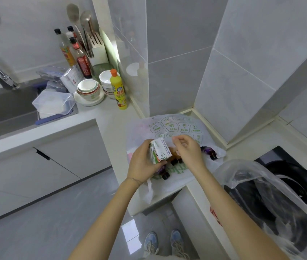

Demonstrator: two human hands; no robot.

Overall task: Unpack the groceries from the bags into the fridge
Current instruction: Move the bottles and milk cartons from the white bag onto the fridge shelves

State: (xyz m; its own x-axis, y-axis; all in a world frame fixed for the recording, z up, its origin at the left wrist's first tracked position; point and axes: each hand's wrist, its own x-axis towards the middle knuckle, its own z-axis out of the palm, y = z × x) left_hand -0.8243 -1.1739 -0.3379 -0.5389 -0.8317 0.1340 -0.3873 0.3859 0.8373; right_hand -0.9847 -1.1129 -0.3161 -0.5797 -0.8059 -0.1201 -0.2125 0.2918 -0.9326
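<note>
Gripping a small white-and-green carton [159, 151], the left hand [145, 162] is wrapped round its left side, above the white grocery bag [178, 128]. Bag is spread flat on the pale counter [109, 117], corner position, green print up. Right hand [188, 149] is held just right of the carton, fingers loosely curled, nothing seen in it; thumb and forefinger nearly pinched. Dark bottles [211, 153] are seen lying in the bag under both hands. Clear plastic bag [261, 184] is draped over a black pan [298, 184] at near right. Yellow bottle [118, 91] and stacked bowls [88, 89] are set far left, beside the sink [8, 107].
</note>
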